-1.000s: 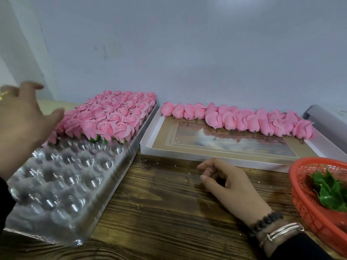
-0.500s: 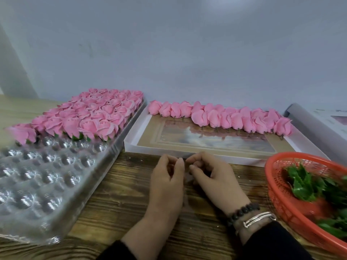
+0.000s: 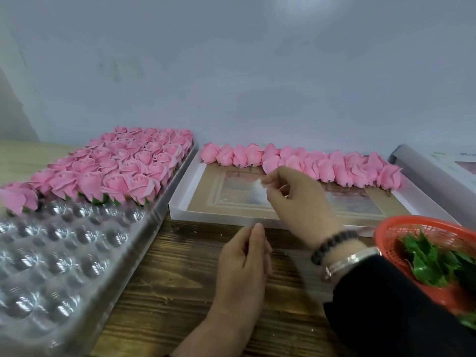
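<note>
Since the earlier frame both hands are drawing apart. The right hand (image 3: 298, 199) is lifting to the middle of the frame, above the white tray (image 3: 185, 199), and the left hand (image 3: 244, 264) is staying low over the desk (image 3: 180, 269) at lower centre.

I am watching the right thumb and forefinger pinching the upper end of a clear strip (image 3: 257, 188), which hangs in the air between the hands. The left fingers (image 3: 257, 235) are closed tight together, seemingly nipping its lower end, though the film is almost invisible there.

To do this well, I am judging that the pull should be slow and straight, keeping the strip taut so it is not folding back on itself.

The strip is looking thin, whitish and glossy. Soft matte pink roses (image 3: 322, 166) are lining the tray's far edge. A dimpled, shiny blister tray (image 3: 64, 253) is filling the lower left, and a red mesh basket (image 3: 383, 229) of jagged green leaves (image 3: 425, 258) is sitting at the right edge.
</note>
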Demonstrator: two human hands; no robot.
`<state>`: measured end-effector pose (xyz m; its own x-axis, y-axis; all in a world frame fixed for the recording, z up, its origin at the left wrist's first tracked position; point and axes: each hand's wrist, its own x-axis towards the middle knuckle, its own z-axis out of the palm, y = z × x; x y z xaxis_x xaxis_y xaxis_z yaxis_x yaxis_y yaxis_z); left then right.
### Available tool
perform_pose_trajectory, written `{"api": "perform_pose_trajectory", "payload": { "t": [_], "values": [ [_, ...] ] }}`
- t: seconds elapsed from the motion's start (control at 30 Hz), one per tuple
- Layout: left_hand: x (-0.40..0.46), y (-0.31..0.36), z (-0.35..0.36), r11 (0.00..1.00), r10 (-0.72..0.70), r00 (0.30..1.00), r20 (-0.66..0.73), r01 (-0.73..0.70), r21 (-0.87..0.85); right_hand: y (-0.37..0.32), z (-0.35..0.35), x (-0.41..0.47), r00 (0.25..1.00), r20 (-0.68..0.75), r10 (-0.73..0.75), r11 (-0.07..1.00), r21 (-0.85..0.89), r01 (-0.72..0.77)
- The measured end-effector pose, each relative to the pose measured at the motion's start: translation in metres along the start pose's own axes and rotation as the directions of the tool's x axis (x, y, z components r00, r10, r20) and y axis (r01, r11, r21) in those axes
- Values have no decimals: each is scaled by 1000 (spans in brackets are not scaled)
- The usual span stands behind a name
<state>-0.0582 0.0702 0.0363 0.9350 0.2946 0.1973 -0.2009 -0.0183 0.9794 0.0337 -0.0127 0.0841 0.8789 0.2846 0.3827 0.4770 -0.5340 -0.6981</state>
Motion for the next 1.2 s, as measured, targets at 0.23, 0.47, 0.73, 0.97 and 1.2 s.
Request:
{"api": "perform_pose_trajectory", "payload": {
  "t": [0.23,0.47,0.73,0.97,1.2],
  "values": [
    [1,2,-3,998,-51,997,56,49,34,26,11,78,912,258,320,849,-505,-155],
    [2,-5,-2,990,-96,993,70,89,106,42,22,111,868,316,382,702,-710,-51],
    [5,-10,-5,981,-116,989,95,99,168,50,35,129,890,239,388,771,-613,-172],
    [7,-6,-5,966,-149,984,94,124,229,59,38,123,893,245,376,639,-767,-59],
    [6,-4,-4,969,-136,988,67,118,219,63,36,116,908,209,364,676,-729,-103]
  ]
}}
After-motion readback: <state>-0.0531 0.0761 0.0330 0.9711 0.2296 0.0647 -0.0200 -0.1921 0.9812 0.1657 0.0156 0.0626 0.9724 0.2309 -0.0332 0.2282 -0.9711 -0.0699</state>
